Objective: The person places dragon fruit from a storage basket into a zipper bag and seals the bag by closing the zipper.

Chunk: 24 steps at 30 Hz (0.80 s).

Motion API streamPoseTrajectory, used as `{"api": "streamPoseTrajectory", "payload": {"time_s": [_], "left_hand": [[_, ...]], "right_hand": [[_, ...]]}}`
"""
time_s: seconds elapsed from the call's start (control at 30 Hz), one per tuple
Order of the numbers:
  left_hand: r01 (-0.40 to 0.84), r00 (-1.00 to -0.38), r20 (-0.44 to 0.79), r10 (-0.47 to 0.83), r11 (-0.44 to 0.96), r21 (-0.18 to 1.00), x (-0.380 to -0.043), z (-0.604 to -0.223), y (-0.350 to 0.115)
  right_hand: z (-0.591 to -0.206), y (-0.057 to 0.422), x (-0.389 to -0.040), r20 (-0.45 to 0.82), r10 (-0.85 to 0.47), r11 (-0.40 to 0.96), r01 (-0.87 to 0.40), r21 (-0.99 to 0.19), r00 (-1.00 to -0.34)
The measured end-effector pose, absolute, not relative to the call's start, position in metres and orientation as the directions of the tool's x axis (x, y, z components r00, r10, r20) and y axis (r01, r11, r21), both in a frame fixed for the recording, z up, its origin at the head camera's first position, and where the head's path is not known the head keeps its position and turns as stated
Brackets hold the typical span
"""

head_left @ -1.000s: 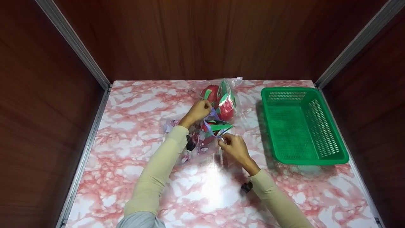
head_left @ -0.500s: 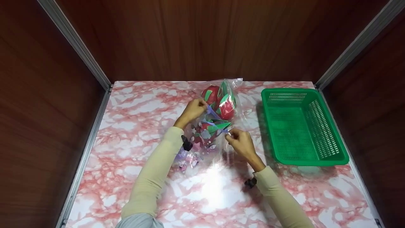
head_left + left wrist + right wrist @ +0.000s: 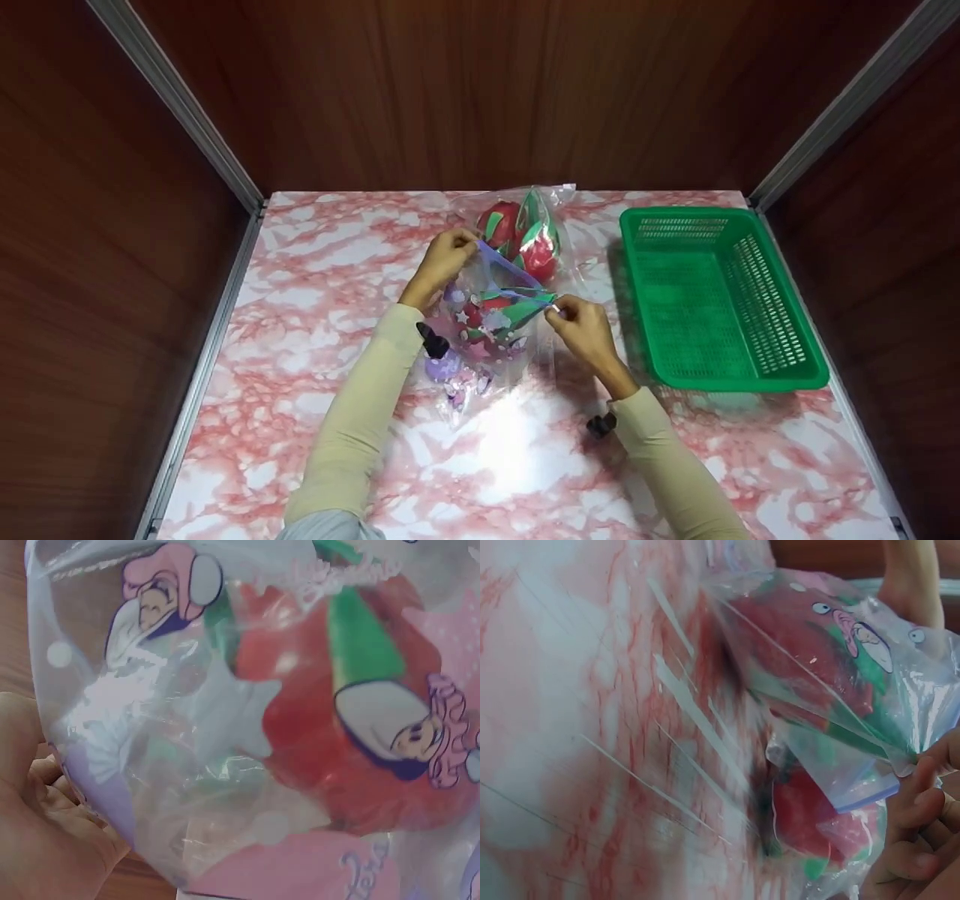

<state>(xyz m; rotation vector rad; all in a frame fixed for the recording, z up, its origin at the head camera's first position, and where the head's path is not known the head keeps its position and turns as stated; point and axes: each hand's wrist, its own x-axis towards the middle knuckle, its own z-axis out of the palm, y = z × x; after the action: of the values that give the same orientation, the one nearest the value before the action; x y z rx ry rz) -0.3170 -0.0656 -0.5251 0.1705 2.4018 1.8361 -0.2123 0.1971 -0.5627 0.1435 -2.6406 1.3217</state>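
Between both hands hangs a clear zip bag (image 3: 480,334) printed with pink and purple cartoon figures, its purple-edged mouth spread wide. Inside it is a red dragon fruit with green leaf tips (image 3: 300,720), seen through the film in the left wrist view. My left hand (image 3: 444,262) pinches the far left corner of the mouth. On the near right, my right hand (image 3: 583,330) pinches the opposite end by its white slider. Just behind lies a second clear zip bag (image 3: 566,196) holding two more red and green dragon fruits (image 3: 538,255).
A green plastic basket (image 3: 814,352) stands on the right of the pink-and-white marbled table (image 3: 315,262). Dark wood panels (image 3: 480,97) with metal corner rails enclose the table at the back and sides.
Both hands have drawn apart, the left to the left and the right to the right. The printed bag's mouth is stretched wider, and its lower part has swung toward the front.
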Motion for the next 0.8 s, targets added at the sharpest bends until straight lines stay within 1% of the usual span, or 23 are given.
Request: {"api": "streamPoseTrajectory", "payload": {"time_s": [0.13,0.37,0.6,0.7,0.8], "left_hand": [[0.022,-0.991,-0.007,0.130,0.220,0.975,-0.316,-0.524,-0.073],[0.026,-0.997,0.013,0.073,0.188,0.982,-0.313,-0.525,-0.082],[0.030,-0.998,0.030,0.046,0.007,1.000,-0.309,-0.523,-0.087],[0.037,-0.998,0.039,0.041,-0.044,0.998,-0.308,-0.521,-0.089],[0.043,-0.998,0.045,0.033,-0.067,0.997,-0.306,-0.518,-0.092]], "right_hand": [[-0.560,0.200,-0.214,0.215,0.006,0.587,-0.171,-0.792,-0.977],[-0.555,0.205,-0.218,0.260,0.025,0.586,-0.197,-0.786,-0.965],[-0.543,0.211,-0.224,0.279,0.055,0.552,-0.203,-0.808,-0.959],[-0.537,0.214,-0.227,0.305,0.057,0.553,-0.224,-0.802,-0.951],[-0.531,0.216,-0.230,0.325,0.050,0.545,-0.246,-0.801,-0.945]]}}
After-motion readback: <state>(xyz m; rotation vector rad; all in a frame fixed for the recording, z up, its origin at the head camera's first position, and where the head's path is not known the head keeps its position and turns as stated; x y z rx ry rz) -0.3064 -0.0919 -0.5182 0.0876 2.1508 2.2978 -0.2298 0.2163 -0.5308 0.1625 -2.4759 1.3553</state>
